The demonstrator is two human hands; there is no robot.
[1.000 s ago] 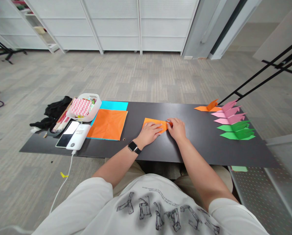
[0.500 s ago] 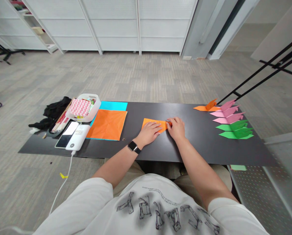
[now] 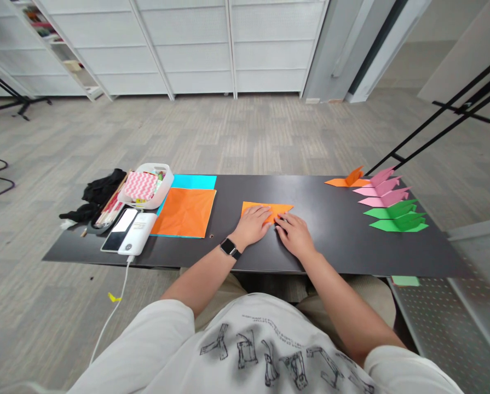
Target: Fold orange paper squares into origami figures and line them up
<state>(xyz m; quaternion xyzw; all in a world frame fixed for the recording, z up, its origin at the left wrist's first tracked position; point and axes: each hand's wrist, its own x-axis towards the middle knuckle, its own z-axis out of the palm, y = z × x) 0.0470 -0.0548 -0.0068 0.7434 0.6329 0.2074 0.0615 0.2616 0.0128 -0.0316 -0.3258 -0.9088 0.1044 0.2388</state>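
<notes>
A folded orange paper (image 3: 265,208) lies on the black table (image 3: 335,246) in front of me, one end coming to a point on the right. My left hand (image 3: 253,225), with a watch on the wrist, rests flat on its near left part, fingers stretched out. My right hand (image 3: 296,234) lies on the table just below the paper's pointed end, fingers extended and touching its near edge. Neither hand grips anything.
Flat orange sheet (image 3: 185,212) over a cyan sheet (image 3: 195,181) lies to the left. Further left are a white tray (image 3: 166,186) of supplies, a phone (image 3: 119,230), a power bank (image 3: 138,233) and black cloth (image 3: 101,189). Folded orange, pink and green papers (image 3: 386,201) line the right end.
My right hand slid from the paper's right tip back toward me along its lower edge. The pointed end now shows. The left hand stayed put; the view shifted slightly.
</notes>
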